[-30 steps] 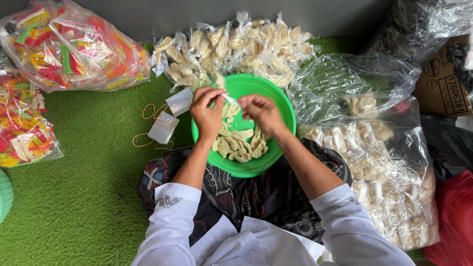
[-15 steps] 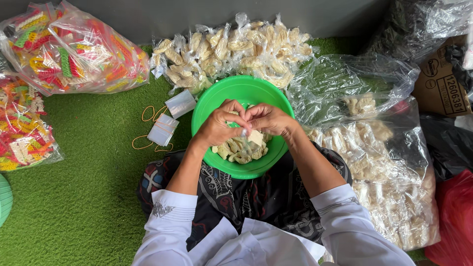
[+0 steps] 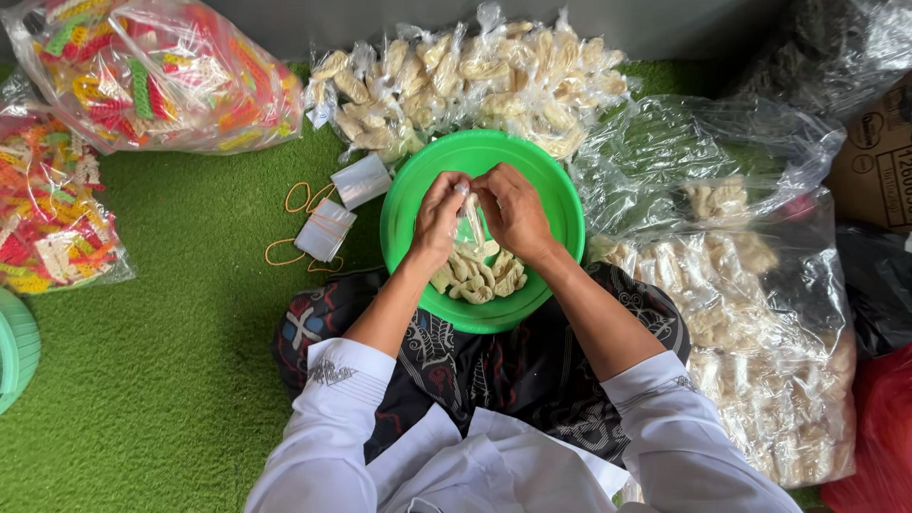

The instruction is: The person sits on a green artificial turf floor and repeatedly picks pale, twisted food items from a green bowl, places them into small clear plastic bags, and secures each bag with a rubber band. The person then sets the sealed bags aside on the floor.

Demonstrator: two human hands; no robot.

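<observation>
Many small clear packs of pale crackers already filled and piled behind round green plastic bowl, some loose pale crackers left inside, left hand and right hand pressed together, pinching one small clear plastic bag.

Both hands pinching perhaps a small clear bag over green bowl

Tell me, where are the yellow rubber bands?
In the head view, the rubber bands lie on the green mat, left of the green bowl, beside two stacks of small clear bags.
</observation>
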